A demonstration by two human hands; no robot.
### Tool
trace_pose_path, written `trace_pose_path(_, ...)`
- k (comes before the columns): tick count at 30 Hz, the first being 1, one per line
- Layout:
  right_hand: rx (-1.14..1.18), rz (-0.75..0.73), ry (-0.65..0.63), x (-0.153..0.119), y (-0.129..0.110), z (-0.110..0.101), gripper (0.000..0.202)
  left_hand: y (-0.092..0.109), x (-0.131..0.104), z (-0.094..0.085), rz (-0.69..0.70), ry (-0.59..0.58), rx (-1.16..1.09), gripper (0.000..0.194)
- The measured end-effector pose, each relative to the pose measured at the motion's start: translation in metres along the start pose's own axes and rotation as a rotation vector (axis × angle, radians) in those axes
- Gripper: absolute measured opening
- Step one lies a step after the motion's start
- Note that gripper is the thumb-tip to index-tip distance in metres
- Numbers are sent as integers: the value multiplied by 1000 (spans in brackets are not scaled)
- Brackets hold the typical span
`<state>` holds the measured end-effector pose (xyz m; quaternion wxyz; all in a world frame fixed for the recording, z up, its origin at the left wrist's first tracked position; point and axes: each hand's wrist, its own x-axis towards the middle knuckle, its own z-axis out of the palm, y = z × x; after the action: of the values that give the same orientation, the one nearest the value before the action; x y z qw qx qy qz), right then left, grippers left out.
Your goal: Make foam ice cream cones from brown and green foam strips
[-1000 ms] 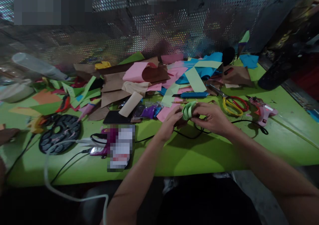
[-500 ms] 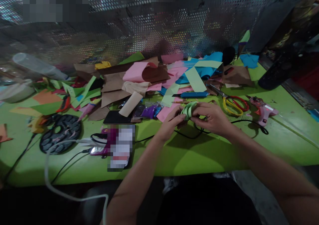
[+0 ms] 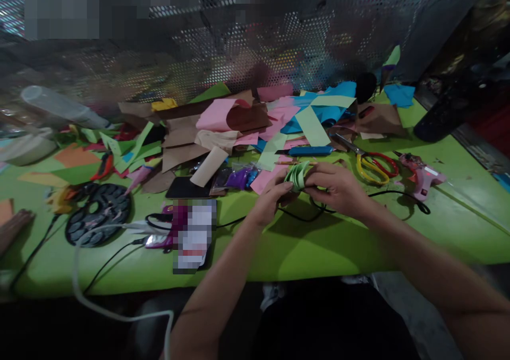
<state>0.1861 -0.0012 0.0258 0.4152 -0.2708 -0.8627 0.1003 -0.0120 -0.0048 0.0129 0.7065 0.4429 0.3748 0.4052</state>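
Note:
Between my two hands is a rolled light-green paper strip, coiled in several loose layers. My left hand pinches its left side, thumb in front. On its right side my right hand has its fingers closed on the coil. Both hands are above the green tabletop, and a black cable runs below them. Just beyond the hands are a pink paper piece and a blue utility knife. Yellow-and-red-handled scissors and a pink glue gun rest to the right.
Cut paper in many colours lies heaped along the perforated metal panel. To the left are a phone, a black round tray and a clear bottle. Another person's hand shows at the left edge. A dark bottle stands at right.
The green coil has shifted slightly left and turned a little between my fingers, still held by both hands. At the left edge another person's hand has come into view by the orange paper.

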Motion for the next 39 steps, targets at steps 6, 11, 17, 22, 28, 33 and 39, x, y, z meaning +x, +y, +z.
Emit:
trace_pose_path(6, 35, 33, 30, 0, 0, 0, 11, -2, 1, -1, -15, -16, -4, 42)
trace_pose_path(11, 144, 172, 91, 2, -6, 1, 11, -6, 2, -6, 63, -5, 53, 43)
trace_pose_path(17, 170, 215, 130, 2, -11, 2, 15, -9, 1, -13, 275, -80, 192, 34)
trace_pose_path(22, 235, 183, 169, 3, -15, -1, 14, -2, -9, -10, 450, -65, 444, 33)
trace_pose_path(28, 317, 83, 166, 2, -17, -5, 7, 3, -23, -6, 779, -4, 880, 36)
trace_pose_path(33, 313, 78, 166, 3, -22, -10, 7, 7, -25, -4, 970, -2, 979, 45)
trace_pose_path(39, 326, 99, 149, 8, -30, -15, 11, 9, -29, -2, 947, -6, 947, 44)
